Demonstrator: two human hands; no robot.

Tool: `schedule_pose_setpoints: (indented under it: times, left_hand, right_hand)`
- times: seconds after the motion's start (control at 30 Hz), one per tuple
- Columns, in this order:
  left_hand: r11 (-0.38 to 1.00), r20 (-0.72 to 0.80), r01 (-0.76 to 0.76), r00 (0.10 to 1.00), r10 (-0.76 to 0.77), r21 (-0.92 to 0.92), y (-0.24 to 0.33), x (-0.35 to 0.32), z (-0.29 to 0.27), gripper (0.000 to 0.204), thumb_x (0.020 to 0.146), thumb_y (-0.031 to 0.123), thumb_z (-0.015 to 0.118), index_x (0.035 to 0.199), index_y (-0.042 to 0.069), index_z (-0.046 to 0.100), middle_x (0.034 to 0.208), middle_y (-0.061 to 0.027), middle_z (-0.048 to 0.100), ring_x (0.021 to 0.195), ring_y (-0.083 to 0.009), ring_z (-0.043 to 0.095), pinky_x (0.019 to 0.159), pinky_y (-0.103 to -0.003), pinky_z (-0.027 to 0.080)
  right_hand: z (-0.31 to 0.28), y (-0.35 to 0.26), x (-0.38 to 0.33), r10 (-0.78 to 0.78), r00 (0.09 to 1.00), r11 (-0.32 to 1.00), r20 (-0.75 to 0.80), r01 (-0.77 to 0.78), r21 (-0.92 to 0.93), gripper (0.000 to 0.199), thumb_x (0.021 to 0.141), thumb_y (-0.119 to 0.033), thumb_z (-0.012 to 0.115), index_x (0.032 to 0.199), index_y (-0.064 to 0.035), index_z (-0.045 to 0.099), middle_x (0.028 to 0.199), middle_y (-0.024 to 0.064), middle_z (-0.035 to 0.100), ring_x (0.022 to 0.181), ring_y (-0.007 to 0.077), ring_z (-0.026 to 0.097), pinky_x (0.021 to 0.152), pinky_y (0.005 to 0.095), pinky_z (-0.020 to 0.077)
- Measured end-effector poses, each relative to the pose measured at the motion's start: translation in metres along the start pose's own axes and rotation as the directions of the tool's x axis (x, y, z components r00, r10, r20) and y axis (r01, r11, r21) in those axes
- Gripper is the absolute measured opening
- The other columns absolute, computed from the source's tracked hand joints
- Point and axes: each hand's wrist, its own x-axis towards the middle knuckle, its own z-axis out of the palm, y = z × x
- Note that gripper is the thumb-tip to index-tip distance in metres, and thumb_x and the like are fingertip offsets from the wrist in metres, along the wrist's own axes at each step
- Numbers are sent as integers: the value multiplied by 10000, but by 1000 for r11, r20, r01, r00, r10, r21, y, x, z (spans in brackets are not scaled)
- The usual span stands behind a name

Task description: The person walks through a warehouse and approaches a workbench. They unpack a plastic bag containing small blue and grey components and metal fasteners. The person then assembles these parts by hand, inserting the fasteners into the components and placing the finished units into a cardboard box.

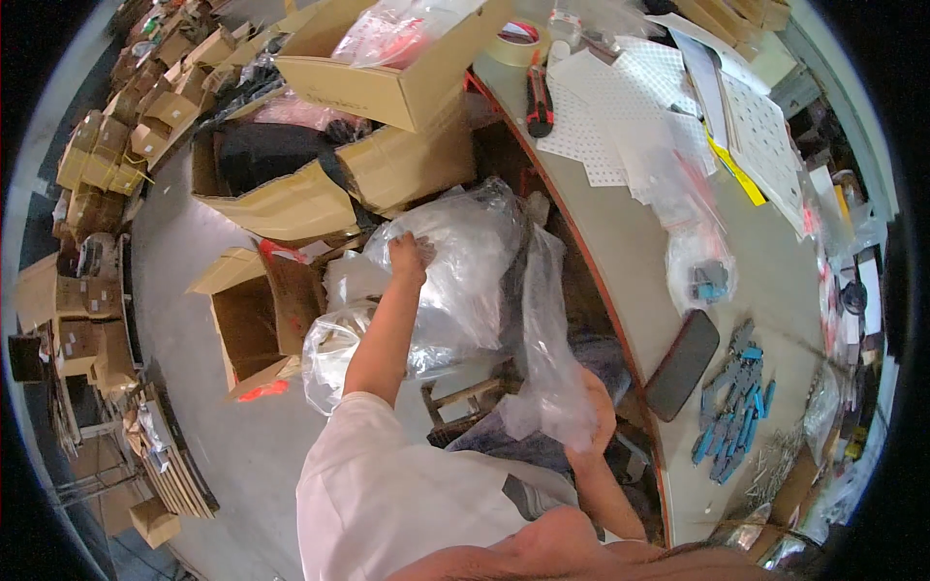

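Near the frame's centre, one big clear plastic bag (465, 281) is being gripped by two hands: left hand (409, 259) clutching its top, right hand (591, 412) pinching its lower edge beside the table (630, 252).

— Where does the view look from?

— From the person's head, facing steeply down. Their own shoulder and white sleeve (387, 484) fill the 6 o'clock edge, very near the lens.

— And the hands?

— Close below: the left hand (409, 258) reaches out toward 11 o'clock from centre, the right hand (593, 412) sits toward 5 o'clock.

— How wide is it?

— A fisheye circle with dark corners. The desk (630, 252) curves from 12 down to 4 o'clock, its straight edge bent. The floor (174, 252) and cardboard boxes (281, 194) spread from 9 to 12 o'clock, farther off.

— Any second view?

— Only this one, so nothing is shared.
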Motion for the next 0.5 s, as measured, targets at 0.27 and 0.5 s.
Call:
schedule_pose_setpoints:
  times: [0.27,0.5]
  left_hand:
    - [966,36,-41,998,52,-254,48,-76,-1,305,947,132,467,1205,64,319,1199,-184,535,988,-308,579,823,-458,474]
    - [258,172,-949,289,942,182,144,-185,-3,224,953,39,464,1041,28,259,1199,-288,500,1075,-319,558,978,-468,448]
  right_hand:
    - [77,45,55,-320,848,898,422,414,-152,161,759,-62,625,889,-105,709,1176,110,617,1153,323,537,1026,579,301]
    - [139,130,43,308,426,775,851,407,-484,383,794,-7,548,958,-303,727,1474,-25,353,1428,265,132,1056,729,58]
